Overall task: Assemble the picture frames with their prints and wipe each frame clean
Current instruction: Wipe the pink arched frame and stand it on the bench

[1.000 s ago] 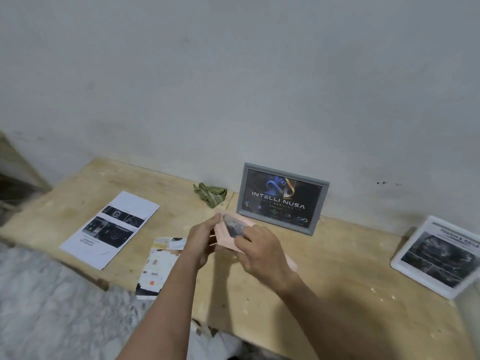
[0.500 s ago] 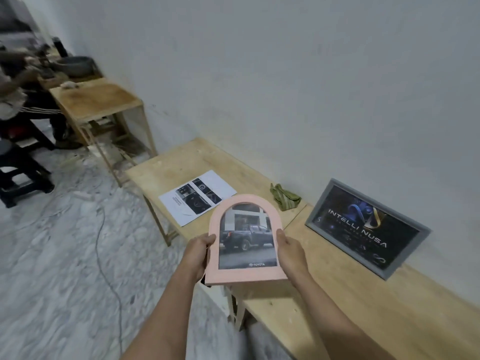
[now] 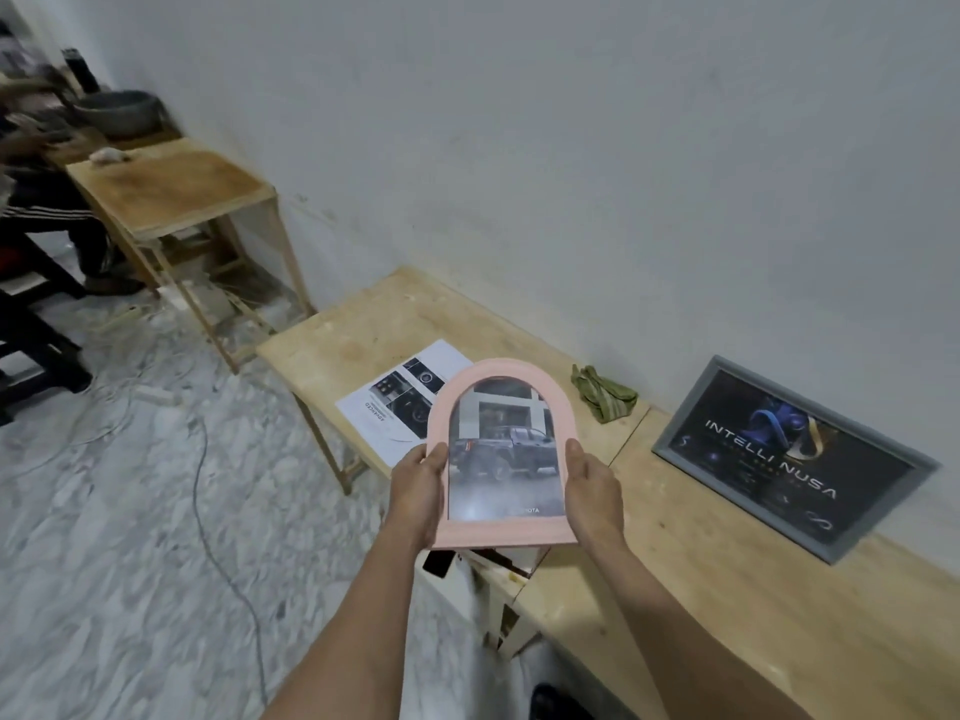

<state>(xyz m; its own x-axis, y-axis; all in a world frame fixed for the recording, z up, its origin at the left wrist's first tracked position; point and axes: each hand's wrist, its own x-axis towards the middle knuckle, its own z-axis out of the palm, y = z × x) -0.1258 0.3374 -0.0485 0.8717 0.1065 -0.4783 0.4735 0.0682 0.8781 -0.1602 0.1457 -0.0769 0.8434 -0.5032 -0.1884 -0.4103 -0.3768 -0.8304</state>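
A plain grey-white plastered wall (image 3: 571,148) runs along the far side, scuffed and marked near its base; against it stands a long pale plywood desk (image 3: 727,589) on slim wooden legs, its top joined from 2 boards with a visible seam; further left, apart from it, a smaller, taller light wooden side table (image 3: 176,189) on thin legs also stands by the wall, with a dark round bowl (image 3: 117,109) behind it; the white-and-grey marbled stone floor (image 3: 104,537) is dusty, and a thin grey cable (image 3: 208,501) trails across it; the light is soft and even.
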